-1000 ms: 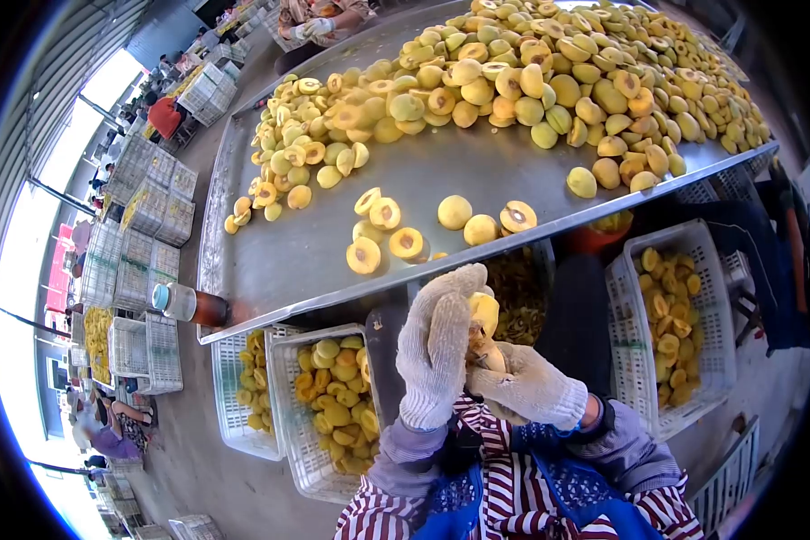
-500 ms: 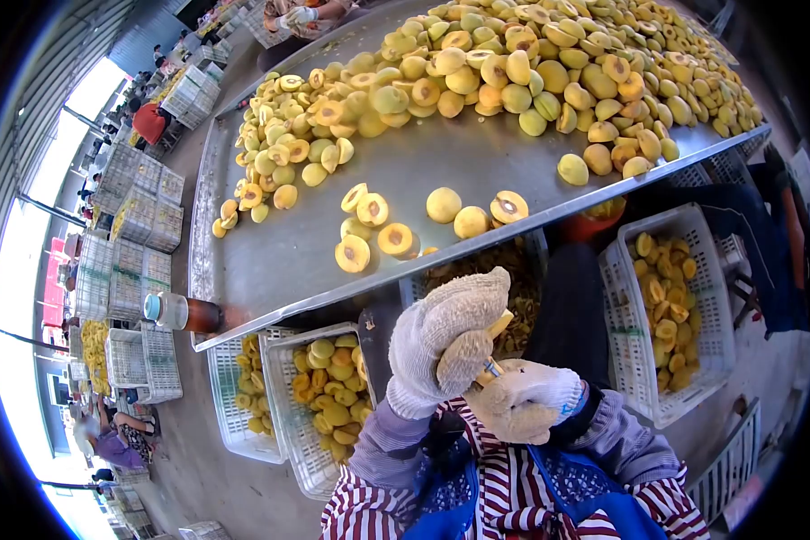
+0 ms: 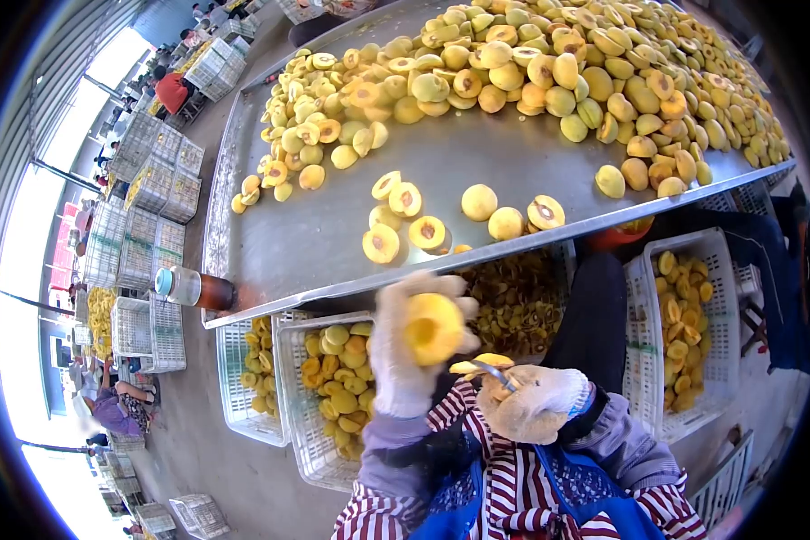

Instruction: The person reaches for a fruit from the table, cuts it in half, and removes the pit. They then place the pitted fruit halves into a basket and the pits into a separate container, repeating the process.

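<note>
My left hand (image 3: 403, 346), in a pale knitted glove and blurred by motion, holds a yellow peach half (image 3: 433, 329) with its hollow facing up, close below the table's front edge. Lower and to the right, my gloved right hand (image 3: 535, 402) is closed around a small curved metal pitting tool (image 3: 496, 373). A yellow piece of peach (image 3: 480, 364) lies against the tool's tip and my fingers. Just above on the metal table (image 3: 306, 243) sit several loose peach halves (image 3: 427, 233), some with the pit side up.
A large heap of peach halves (image 3: 558, 72) covers the table's far side. White crates of peaches stand at left (image 3: 288, 378) and right (image 3: 724, 333); under the table edge is a container of dark scraps (image 3: 522, 297). A jar (image 3: 193, 288) rests at the table's left corner.
My hands have moved apart: the left went up and now shows a hollowed peach half, while the right stays low with the tool. The view has shifted slightly.
</note>
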A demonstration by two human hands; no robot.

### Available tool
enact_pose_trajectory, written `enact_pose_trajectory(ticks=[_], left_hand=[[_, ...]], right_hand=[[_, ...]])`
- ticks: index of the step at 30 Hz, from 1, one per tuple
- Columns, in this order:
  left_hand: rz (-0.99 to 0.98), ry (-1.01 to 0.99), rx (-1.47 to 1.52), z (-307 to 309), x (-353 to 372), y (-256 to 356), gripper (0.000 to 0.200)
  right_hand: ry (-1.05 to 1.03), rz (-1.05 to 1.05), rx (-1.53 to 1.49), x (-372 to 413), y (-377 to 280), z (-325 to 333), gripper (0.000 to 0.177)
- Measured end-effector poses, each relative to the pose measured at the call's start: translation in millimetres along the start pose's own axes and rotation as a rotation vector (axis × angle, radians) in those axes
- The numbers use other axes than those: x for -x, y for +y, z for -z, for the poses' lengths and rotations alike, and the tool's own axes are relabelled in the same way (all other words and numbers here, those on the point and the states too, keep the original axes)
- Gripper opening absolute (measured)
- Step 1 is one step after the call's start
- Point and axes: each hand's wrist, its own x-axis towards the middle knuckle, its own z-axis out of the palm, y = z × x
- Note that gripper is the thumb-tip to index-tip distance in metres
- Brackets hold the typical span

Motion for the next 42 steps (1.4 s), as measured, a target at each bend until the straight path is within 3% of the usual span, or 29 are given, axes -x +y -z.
enact_pose_trajectory(ticks=[1, 2, 4, 5, 6, 8, 10, 12, 15, 18, 21, 22, 23, 24, 25, 26, 28, 29, 32, 36, 37, 40, 42], left_hand=[[-0.107, 0.124, -0.108, 23.1, -1.2, 4.2, 0.043], [-0.215, 0.246, -0.218, 57.1, -6.0, 7.1, 0.038], [-0.514, 0.439, -1.536, 132.7, -22.7, 14.7, 0.027], [-0.743, 0.424, -2.143, 131.2, -22.3, 15.2, 0.022], [-0.847, 0.368, -2.087, 126.4, -33.5, 12.3, 0.023], [-0.452, 0.292, -1.539, 91.5, -57.3, -4.3, 0.027], [-0.414, 0.231, -1.521, 77.8, -100.0, -20.5, 0.036], [-0.514, 0.277, -1.749, 59.6, -142.0, -28.8, 0.048], [0.089, 0.054, -1.93, 59.8, -195.4, -35.8, 0.055], [0.089, -0.107, -1.712, 60.1, -191.9, -30.5, 0.055], [-0.001, 0.052, -1.311, 45.1, -159.1, -18.4, 0.05], [0.002, 0.012, -1.101, 36.3, -145.3, -11.6, 0.043], [0.051, -0.111, -0.663, 59.0, -147.0, -30.0, 0.039], [0.161, -0.244, -0.367, 36.4, -119.8, -17.2, 0.044], [0.145, -0.4, -0.307, 31.2, -101.5, -16.6, 0.05], [-0.045, -0.541, -0.595, 30.6, -89.9, -18.6, 0.056], [-0.083, -0.414, -1.006, 24.1, -73.3, -11.3, 0.058], [-0.054, -0.362, -0.855, 29.7, -72.5, -16.4, 0.05], [0.147, -0.196, 0.04, 26.8, -58.1, -10.9, 0.041], [0.074, -0.132, 0.096, 10.1, -42.1, -5.5, 0.051], [0.06, -0.181, 0.136, 14.7, -42.5, -11.1, 0.057], [0.049, -0.183, 0.235, 12.4, -35.2, -23.1, 0.061], [0.01, -0.186, 0.101, 6.5, -24.4, -21.5, 0.063]], right_hand=[[-0.026, 0.023, 0.058, 5.1, -6.2, -3.1, 0.027], [0.101, 0.019, 0.074, 13.3, -5.2, -2.0, 0.024], [0.271, -0.093, 0.17, 20.1, -19.0, 2.5, 0.023], [0.361, -0.082, 0.192, 15.5, -15.2, 11.2, 0.022], [0.451, -0.073, 0.214, 9.6, -14.1, 15.9, 0.021], [0.557, -0.212, 0.387, 1.8, -19.2, 9.9, 0.021], [0.58, -0.23, 0.424, -5.7, -19.0, 6.7, 0.023], [0.622, -0.242, 0.514, -8.6, -23.1, 2.9, 0.023], [0.706, -0.203, 0.536, -10.0, -21.9, 4.6, 0.023], [0.744, -0.128, 0.522, -11.7, -19.7, 6.1, 0.024], [0.814, -0.095, 0.579, -19.0, -19.1, 11.8, 0.029], [0.848, -0.098, 0.624, -20.8, -22.8, 6.8, 0.029], [0.896, -0.101, 0.657, -24.6, -24.0, 4.2, 0.028], [0.931, -0.146, 0.759, -26.6, -22.3, 10.1, 0.03], [0.964, -0.177, 0.845, -29.6, -24.5, 11.1, 0.031], [1.001, -0.209, 0.925, -31.4, -26.0, 11.3, 0.032], [1.04, -0.115, 1.125, -32.2, -22.8, 15.5, 0.032], [1.065, -0.064, 1.213, -31.7, -19.0, 16.3, 0.032], [0.962, 0.148, 0.675, -28.9, -21.8, -20.9, 0.033], [0.943, 0.169, 0.864, -28.5, -22.0, -31.2, 0.036], [0.957, 0.025, 0.759, -28.1, -28.2, -41.6, 0.04], [0.91, 0.24, 0.829, -33.4, -16.2, -31.0, 0.026], [0.935, 0.212, 0.889, -33.3, -15.9, -31.3, 0.033]])
